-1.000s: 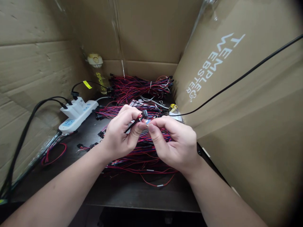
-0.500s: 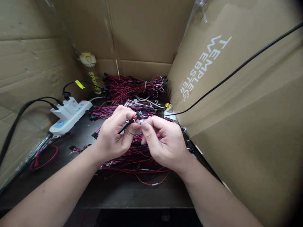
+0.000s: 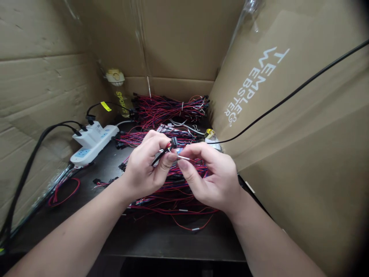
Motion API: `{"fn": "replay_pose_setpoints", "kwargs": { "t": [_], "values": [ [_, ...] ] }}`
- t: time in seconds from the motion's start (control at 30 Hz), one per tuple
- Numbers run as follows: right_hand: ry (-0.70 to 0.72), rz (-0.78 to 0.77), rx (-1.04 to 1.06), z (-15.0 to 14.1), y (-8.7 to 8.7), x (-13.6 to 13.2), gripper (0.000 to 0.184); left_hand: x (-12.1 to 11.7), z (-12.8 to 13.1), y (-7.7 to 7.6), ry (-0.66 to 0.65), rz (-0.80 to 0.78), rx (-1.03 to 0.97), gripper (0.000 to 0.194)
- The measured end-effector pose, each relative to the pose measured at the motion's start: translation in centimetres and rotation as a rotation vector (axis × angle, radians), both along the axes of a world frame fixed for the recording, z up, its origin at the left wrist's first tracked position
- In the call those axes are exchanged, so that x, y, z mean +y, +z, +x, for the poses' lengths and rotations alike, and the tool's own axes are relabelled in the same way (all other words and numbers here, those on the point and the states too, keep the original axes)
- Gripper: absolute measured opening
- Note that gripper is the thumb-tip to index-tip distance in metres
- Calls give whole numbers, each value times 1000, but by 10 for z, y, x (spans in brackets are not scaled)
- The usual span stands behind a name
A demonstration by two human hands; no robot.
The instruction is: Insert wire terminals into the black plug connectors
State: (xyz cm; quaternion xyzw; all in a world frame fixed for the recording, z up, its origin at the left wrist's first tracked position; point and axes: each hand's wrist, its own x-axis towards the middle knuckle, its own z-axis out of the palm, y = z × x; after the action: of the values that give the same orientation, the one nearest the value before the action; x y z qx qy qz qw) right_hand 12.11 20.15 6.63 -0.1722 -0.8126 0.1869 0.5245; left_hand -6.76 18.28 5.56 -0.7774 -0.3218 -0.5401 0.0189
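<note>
My left hand (image 3: 148, 163) is closed, pinching a small black connector (image 3: 173, 142) between thumb and forefinger. Black, red and yellow wires run from that connector back into the palm. Just to the right, my right hand (image 3: 211, 175) has its thumb and forefinger around a thin wire with a white sleeve (image 3: 183, 157); its near end reaches the left fingertips. Whether the wire touches the connector is hidden. Under both hands lies a pile of red, blue and black wires (image 3: 173, 196).
Bundled wire harnesses (image 3: 170, 109) lie at the back, beside a bottle (image 3: 119, 94). A white power strip (image 3: 83, 156) with plugs stands left. Cardboard walls (image 3: 184, 42) enclose the dark table (image 3: 138, 238). A black cable (image 3: 282, 102) crosses the right side.
The view has shifted slightly, so everything sits a little further right and lower. My right thumb and forefinger have parted a little, and the white-sleeved wire now shows between them.
</note>
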Motion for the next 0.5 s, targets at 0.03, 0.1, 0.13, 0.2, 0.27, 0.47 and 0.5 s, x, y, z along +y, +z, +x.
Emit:
{"fn": "replay_pose_setpoints", "kwargs": {
  "t": [0.03, 0.1, 0.13, 0.2, 0.27, 0.47, 0.5],
  "values": [
    [-9, 32, 16, 0, -1, 0, 5, 0, 0, 0, -8, 10, 5, 10],
    [-3, 76, 47, 1, -3, 1, 8, -1, 0, 1, -20, 17, 9, 10],
    [3, 89, 61, 1, -4, 1, 10, -2, 0, 2, -23, 13, 8, 9],
    [17, 97, 80, 1, -4, 1, 14, -4, 1, 3, -29, 3, 6, 7],
    [38, 94, 85, 2, -4, 1, 16, -5, 0, 4, -34, -7, 0, 6],
    [64, 112, 56, 3, -2, 2, 19, -9, -1, 6, -78, -31, -33, 6],
    [64, 119, 48, 4, -2, 2, 19, -10, -1, 7, -77, -26, -38, 5]
  ]
}}
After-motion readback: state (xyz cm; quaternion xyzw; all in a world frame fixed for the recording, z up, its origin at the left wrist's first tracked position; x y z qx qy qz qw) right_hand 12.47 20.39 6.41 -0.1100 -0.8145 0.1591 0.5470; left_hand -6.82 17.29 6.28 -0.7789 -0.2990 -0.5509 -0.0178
